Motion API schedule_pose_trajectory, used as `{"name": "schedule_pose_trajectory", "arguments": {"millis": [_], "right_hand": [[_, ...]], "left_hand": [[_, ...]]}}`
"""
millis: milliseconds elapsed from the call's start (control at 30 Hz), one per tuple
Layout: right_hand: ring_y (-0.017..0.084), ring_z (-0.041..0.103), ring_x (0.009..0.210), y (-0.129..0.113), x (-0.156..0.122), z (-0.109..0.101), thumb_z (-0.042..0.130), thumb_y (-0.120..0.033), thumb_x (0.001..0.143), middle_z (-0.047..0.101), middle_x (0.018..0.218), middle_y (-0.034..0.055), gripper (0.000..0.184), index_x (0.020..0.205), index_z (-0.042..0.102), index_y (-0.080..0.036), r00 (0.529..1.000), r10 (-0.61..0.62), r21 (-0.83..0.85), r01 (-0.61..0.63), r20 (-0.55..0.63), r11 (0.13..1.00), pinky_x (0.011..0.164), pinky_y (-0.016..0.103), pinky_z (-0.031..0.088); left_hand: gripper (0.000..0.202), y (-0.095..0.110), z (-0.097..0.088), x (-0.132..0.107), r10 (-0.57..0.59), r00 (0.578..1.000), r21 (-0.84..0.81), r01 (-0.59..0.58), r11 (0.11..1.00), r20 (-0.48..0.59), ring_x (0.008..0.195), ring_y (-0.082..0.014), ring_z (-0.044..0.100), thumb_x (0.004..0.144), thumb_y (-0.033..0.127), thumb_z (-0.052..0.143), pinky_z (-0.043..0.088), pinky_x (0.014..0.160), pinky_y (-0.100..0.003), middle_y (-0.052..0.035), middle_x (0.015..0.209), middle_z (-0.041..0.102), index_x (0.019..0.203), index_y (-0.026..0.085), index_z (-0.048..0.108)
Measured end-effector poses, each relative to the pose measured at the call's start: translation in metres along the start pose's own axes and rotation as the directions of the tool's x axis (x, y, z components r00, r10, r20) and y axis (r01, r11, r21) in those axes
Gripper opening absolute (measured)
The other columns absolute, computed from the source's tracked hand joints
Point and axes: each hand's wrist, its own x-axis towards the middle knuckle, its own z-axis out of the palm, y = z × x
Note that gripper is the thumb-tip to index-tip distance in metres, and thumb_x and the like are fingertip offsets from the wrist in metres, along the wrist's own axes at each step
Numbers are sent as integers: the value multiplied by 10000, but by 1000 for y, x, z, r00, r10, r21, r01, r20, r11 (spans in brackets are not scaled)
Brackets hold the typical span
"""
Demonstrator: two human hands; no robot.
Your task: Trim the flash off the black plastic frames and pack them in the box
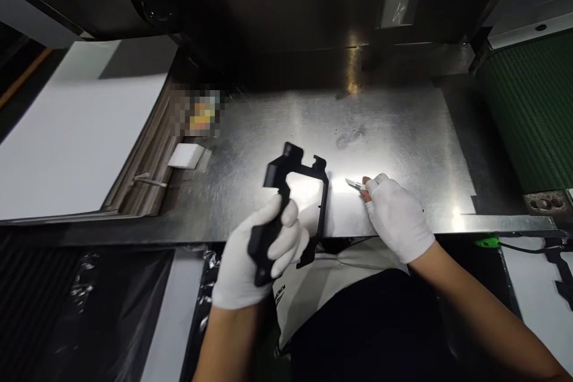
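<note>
Two gloved hands are at work in the head view, the only view supplied. My left hand (253,253), in a white glove, is clenched round the lower left limb of a black moulded plastic frame with an open rectangular centre (293,209), holding it tilted over the near edge of the scratched sheet-metal worktop (403,125). My right hand (398,218), in a white glove with bare fingertips, is closed on a small silver trimming blade (354,184); its tip points toward the frame's right limb, near it but not touching.

Judgement: the step in hand appears to be trimming the frame's edges. The next move calls for bringing the blade to the edge with the frame held steady.

A stack of white sheets (67,131) lies to the left; a green ribbed conveyor belt (532,113) runs on the right.
</note>
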Motion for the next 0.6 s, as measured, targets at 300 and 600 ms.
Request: {"name": "schedule_pose_trajectory", "arguments": {"millis": [300,600], "right_hand": [[237,724,1008,-54,-16,23,412,-595,1151,774,1108,73,602,1602,549,-220,970,-241,998,10,5,61,981,418,604],[182,642,809,-80,-31,43,386,-854,1060,672,859,26,761,1230,723,-194,986,-162,998,52,-47,24,832,330,561]], "left_hand": [[515,-29,-31,-33,268,958,-509,-182,842,101,229,-41,-24,1103,349,554,314,340,-167,174,343,80,680,257,273],[520,-44,-46,-52,416,899,-612,-253,749,137,216,-34,10,1114,330,539,251,342,-172,176,361,95,710,256,219]]}}
